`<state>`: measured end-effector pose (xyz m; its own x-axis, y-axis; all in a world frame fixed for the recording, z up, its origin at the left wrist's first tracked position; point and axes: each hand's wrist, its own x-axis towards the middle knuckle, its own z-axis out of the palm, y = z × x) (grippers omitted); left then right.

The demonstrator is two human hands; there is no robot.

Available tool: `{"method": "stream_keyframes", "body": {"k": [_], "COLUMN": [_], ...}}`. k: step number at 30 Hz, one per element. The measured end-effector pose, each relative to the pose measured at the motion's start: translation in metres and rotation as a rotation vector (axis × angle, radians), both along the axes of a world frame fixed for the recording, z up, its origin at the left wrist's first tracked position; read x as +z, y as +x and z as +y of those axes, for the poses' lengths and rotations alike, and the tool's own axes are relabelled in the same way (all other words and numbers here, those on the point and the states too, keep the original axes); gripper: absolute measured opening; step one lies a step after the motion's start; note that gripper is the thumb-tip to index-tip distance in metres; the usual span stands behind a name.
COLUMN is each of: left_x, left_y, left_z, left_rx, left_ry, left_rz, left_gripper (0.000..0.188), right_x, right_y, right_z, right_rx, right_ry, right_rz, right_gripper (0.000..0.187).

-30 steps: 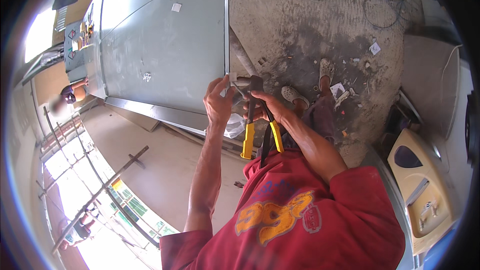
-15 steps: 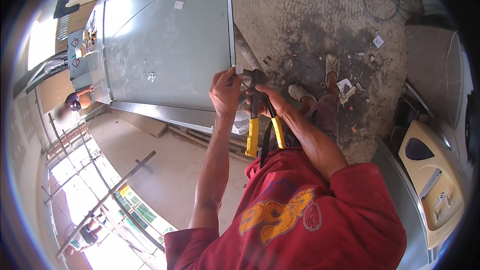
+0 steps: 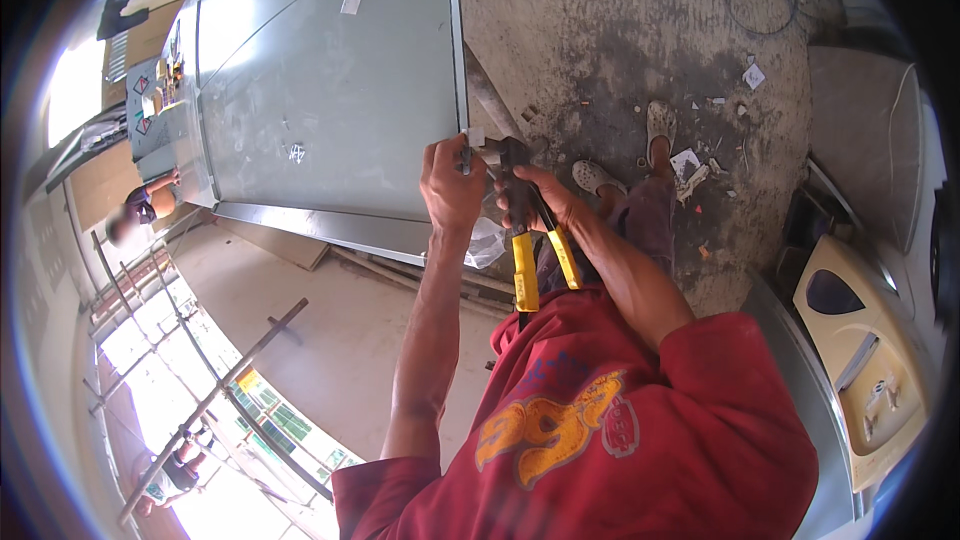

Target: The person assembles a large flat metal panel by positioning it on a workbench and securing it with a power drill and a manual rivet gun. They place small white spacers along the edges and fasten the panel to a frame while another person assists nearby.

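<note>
While the right hand [image 3: 541, 192] is clamped on a black two-armed tool with yellow handles [image 3: 525, 275], just beside a flat grey panel [image 3: 350, 90], the left hand [image 3: 452, 185] curls at its corner, hold unclear, so work seems underway, what is finished or left being impossible to tell.

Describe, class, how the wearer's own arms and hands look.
The left hand and right hand are ungloved, and both forearms are bare. The short, loose left sleeve and right sleeve are dark red, matching the shirt, which has a yellow print.
</note>
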<state>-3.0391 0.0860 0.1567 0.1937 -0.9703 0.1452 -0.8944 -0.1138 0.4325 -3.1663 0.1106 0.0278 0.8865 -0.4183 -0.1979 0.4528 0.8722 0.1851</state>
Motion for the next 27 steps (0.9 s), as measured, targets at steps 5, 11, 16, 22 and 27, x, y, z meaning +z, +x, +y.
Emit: {"method": "stream_keyframes", "body": {"k": [5,11,16,22,27], "left_x": [-0.002,-0.002,-0.005,-0.013,-0.018], "left_y": [-0.003,-0.004,-0.006,-0.013,-0.027], "left_z": [0.003,0.001,0.001,0.001,0.0], "left_rx": [0.017,0.007,0.059,0.134,0.263], "left_ry": [-0.026,-0.033,-0.027,-0.092,-0.166], "left_rz": [0.034,0.027,0.069,0.005,-0.03], "left_gripper": [0.029,0.03,0.03,0.026,0.027], "right_x": [-0.004,-0.005,-0.002,0.003,0.001], "right_y": [0.004,-0.007,-0.009,-0.033,-0.056], "right_z": [-0.008,-0.012,-0.008,-0.023,-0.039], "right_rx": [0.067,0.162,0.087,0.17,0.211], "right_ry": [-0.054,-0.085,-0.052,-0.137,-0.182], "right_rz": [0.05,0.032,0.063,0.27,0.279], "right_gripper": [0.041,0.041,0.04,0.038,0.038]}}
